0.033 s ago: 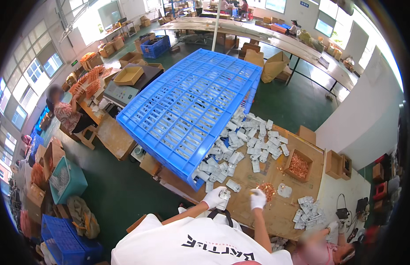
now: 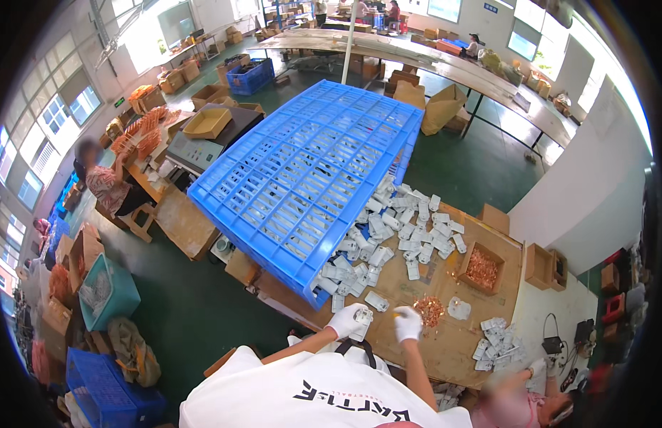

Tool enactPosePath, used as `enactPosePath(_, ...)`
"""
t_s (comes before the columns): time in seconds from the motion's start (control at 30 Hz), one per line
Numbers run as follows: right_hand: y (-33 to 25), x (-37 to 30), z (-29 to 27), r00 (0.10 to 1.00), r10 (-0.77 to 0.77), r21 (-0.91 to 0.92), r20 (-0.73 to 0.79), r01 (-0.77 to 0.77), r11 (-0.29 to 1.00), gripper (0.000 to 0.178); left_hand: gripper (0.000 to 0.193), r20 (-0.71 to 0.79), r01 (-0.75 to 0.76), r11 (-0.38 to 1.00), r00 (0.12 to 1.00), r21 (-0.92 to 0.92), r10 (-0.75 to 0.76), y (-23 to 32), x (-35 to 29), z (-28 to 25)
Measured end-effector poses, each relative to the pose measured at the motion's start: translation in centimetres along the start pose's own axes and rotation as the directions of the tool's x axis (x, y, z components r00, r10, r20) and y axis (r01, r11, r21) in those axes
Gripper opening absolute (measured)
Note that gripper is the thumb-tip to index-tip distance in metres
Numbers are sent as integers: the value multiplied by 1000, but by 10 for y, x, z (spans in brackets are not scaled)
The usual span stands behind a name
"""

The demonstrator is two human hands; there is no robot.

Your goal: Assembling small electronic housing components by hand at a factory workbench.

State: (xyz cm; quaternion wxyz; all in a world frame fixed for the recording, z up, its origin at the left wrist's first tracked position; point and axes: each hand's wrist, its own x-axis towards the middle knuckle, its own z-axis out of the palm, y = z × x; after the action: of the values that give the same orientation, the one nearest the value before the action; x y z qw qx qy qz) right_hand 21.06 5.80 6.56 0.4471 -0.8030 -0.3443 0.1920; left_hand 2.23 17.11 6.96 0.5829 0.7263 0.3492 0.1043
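My left hand [image 2: 345,321], in a white glove, grips a white plastic housing [image 2: 361,327] at the table's near edge. My right hand [image 2: 408,325], gloved too, is held just left of a small pile of copper-coloured metal pieces [image 2: 430,309]. Its fingers are pinched together with a yellowish bit at their tips, too small to name. One loose housing [image 2: 376,300] lies on the table between and beyond my hands. A heap of similar housings [image 2: 416,228] spreads from the tilted blue plastic crate [image 2: 302,178].
A box of copper-coloured pieces [image 2: 482,267] stands at the right of the cardboard-covered table [image 2: 452,349]. Near it lie a whitish flat patch [image 2: 459,308] and another group of housings [image 2: 498,342]. A co-worker [image 2: 520,399] works at the lower right; another person [image 2: 106,178] sits far left.
My right hand has moved a little left, away from the copper-coloured pile and toward the housing. My left hand stays in place, still gripping the housing.
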Motion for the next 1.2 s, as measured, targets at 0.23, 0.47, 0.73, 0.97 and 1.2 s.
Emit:
enactPosePath(0.23,-58,-42,30,995,80,70,64,-84,994,17,36,-69,9,991,998,134,1,18,-19,-5)
enactPosePath(0.47,-70,-28,35,987,-160,-5,28,160,987,26,27,-169,-109,982,976,152,135,5,0,-16)
enactPosePath(0.73,-119,-15,28,999,47,152,22,-49,987,17,41,-82,-79,996,993,36,81,58,4,-50)
enactPosePath(0.97,-127,-31,24,992,-118,-45,43,119,992,18,38,-61,-58,996,997,-67,54,68,-16,-39)
enactPosePath(1.2,-136,-21,27,964,-242,-189,110,259,947,14,30,-173,-59,998,983,25,62,75,-17,-43)
